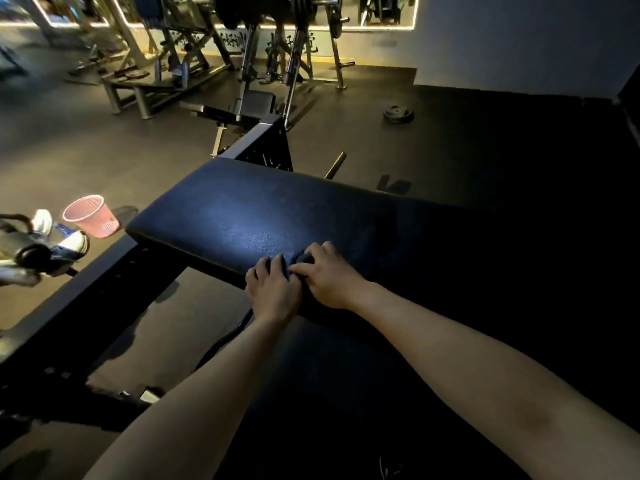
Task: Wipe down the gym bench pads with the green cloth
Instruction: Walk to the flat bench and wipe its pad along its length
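So both hands are on the cloth (293, 264) at the near edge of the bench pad (263, 209), left hand (273, 292) and right hand (329, 279) side by side with fingers curled into it. It's probably soft and floppy, so I'd keep it wadded under the palms. That pad looks slick.

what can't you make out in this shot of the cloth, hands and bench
1. cloth: head view, mostly covered by the left hand and right hand; dim light hides its colour.
2. bench pad: head view, its right part is lost in shadow, so wiped or not cannot be told.
3. gear at the left edge: cut off by the frame and blurred.
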A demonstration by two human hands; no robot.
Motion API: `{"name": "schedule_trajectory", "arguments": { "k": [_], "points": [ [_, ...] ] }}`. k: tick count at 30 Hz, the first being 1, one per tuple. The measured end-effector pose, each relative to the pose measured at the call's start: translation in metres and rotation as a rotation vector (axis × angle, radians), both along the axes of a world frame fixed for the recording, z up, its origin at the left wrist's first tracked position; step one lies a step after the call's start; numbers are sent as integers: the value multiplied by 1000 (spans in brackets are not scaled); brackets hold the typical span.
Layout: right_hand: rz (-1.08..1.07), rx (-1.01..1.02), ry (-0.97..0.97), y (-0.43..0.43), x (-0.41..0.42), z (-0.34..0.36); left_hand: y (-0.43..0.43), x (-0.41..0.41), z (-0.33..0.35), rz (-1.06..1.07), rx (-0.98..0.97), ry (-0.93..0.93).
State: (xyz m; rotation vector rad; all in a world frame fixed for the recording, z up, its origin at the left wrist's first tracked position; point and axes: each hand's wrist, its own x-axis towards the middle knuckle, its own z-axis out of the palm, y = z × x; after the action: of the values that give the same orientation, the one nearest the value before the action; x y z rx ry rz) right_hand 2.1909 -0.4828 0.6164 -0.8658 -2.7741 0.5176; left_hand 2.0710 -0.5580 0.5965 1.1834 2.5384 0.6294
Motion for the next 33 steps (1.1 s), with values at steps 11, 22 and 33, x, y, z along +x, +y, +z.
{"name": "schedule_trajectory", "arguments": {
  "k": [11, 22, 33],
  "points": [
    [-96, 50, -51, 115, 30, -2, 20, 19, -10, 223, 12, -75],
    [202, -79, 9, 83, -42, -10, 33, 14, -35, 309, 32, 33],
    [-25, -45, 81, 136, -8, -14, 27, 32, -11, 310, 46, -60]
  ]
}}
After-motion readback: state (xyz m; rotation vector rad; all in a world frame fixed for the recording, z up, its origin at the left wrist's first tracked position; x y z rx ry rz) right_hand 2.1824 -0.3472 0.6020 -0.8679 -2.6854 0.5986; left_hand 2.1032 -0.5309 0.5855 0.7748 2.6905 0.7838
